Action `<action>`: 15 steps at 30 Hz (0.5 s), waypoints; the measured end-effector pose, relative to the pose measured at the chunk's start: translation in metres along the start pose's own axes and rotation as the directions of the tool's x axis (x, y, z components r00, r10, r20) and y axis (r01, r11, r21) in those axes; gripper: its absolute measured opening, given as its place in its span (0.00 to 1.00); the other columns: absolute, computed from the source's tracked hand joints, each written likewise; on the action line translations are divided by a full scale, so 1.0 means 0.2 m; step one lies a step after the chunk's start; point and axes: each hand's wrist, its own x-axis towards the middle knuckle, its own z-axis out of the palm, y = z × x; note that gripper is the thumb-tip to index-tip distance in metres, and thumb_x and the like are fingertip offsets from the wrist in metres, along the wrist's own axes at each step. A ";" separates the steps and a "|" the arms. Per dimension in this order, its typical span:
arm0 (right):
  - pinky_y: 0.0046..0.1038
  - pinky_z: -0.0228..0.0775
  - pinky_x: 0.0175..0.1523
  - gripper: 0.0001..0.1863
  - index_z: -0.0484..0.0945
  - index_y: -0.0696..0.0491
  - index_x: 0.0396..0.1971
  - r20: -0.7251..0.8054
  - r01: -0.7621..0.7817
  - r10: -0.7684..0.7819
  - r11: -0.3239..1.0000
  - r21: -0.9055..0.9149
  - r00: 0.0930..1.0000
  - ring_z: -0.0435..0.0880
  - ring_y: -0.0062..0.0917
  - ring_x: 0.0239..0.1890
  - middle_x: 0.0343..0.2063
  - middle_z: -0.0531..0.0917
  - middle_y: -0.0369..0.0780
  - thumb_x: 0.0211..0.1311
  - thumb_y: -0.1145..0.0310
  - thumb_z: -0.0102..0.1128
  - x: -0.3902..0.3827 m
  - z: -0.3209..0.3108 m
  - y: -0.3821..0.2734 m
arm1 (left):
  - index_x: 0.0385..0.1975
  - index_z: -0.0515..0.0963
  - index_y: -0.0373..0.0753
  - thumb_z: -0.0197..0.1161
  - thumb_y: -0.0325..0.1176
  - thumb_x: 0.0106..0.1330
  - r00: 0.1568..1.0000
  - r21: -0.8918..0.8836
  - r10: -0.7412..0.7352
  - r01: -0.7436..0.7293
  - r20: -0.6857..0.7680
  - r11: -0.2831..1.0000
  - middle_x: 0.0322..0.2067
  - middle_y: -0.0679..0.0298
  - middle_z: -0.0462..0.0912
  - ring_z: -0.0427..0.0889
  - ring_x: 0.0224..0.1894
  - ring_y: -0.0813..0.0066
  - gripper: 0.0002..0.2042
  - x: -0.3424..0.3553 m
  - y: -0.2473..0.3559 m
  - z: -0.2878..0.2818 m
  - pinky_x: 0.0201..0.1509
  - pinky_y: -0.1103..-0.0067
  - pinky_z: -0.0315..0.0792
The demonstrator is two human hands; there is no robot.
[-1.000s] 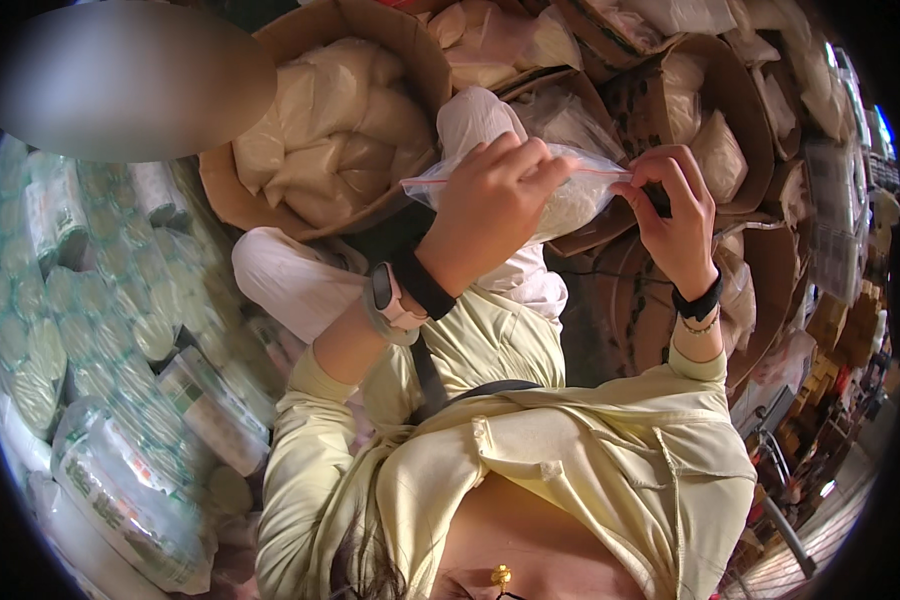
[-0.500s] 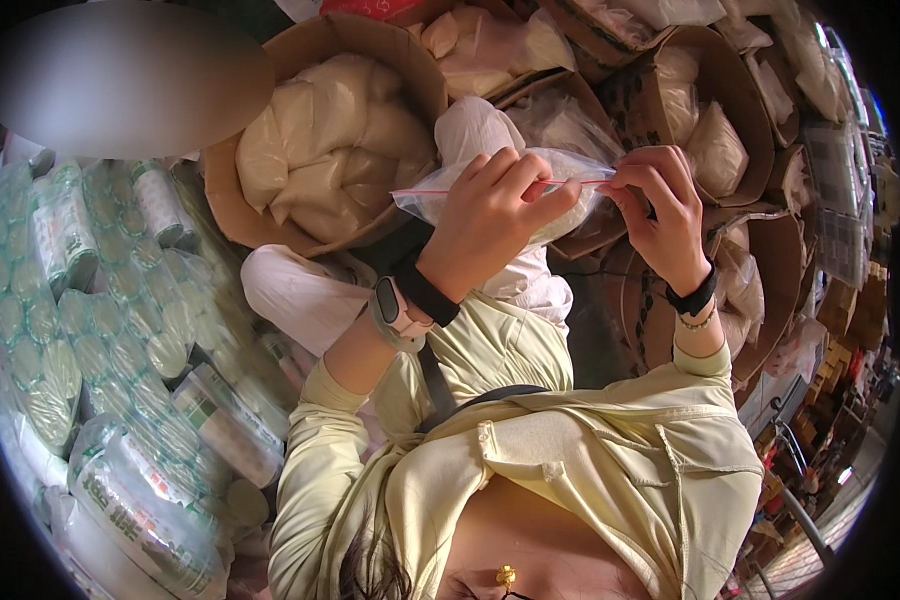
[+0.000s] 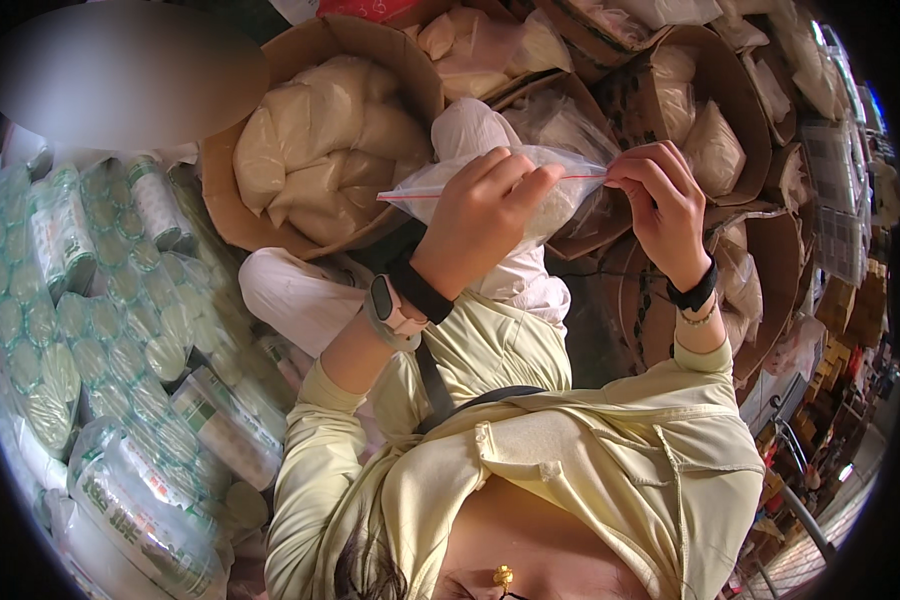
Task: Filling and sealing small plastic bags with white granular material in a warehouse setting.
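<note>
A clear zip-lock bag [image 3: 555, 205] with a red strip along its top edge hangs between my hands, with pale contents in it. My left hand [image 3: 485, 212] pinches the red strip near its middle, thumb and fingers closed on it. The strip's left end sticks out past that hand. At the bag's right corner my right hand [image 3: 658, 205] grips the strip's end between thumb and fingertips. Below the bag are my legs in light trousers [image 3: 520, 335].
A cardboard box [image 3: 220, 200] of filled pale bags stands ahead on the left. More open boxes [image 3: 760, 150] with similar bags line the front and right. On the left lie stacked plastic-wrapped round greenish containers [image 3: 110, 320]. A blurred oval covers the upper left.
My left hand has slid slightly left along the red strip. The strip's left end has shifted a little left and down. My right hand keeps its place at the corner.
</note>
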 end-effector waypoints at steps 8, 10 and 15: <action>0.30 0.71 0.40 0.11 0.80 0.53 0.32 -0.079 0.083 -0.081 0.996 0.013 0.994 0.78 0.33 0.36 0.34 0.79 0.38 0.45 0.80 0.65 -0.01 0.02 -0.01 | 0.38 0.76 0.38 0.59 0.18 0.54 0.993 -0.125 -0.093 0.085 -0.067 0.989 0.28 0.59 0.75 0.75 0.32 0.59 0.12 0.00 0.01 -0.01 0.38 0.70 0.71; 0.30 0.71 0.41 0.11 0.80 0.52 0.32 -0.057 0.081 -0.081 0.997 -0.003 0.995 0.78 0.33 0.37 0.35 0.80 0.38 0.46 0.79 0.66 -0.01 0.03 -0.02 | 0.38 0.76 0.38 0.59 0.18 0.54 0.993 -0.129 -0.093 0.083 -0.074 0.988 0.27 0.59 0.75 0.75 0.32 0.58 0.12 0.00 0.00 0.00 0.37 0.70 0.71; 0.30 0.72 0.42 0.11 0.80 0.52 0.32 -0.019 0.075 -0.076 0.997 -0.005 0.997 0.78 0.33 0.39 0.37 0.80 0.38 0.46 0.77 0.67 0.00 0.03 -0.02 | 0.37 0.76 0.38 0.59 0.18 0.55 0.992 -0.132 -0.088 0.076 -0.085 0.988 0.27 0.59 0.74 0.75 0.32 0.58 0.11 0.00 0.00 0.00 0.37 0.70 0.71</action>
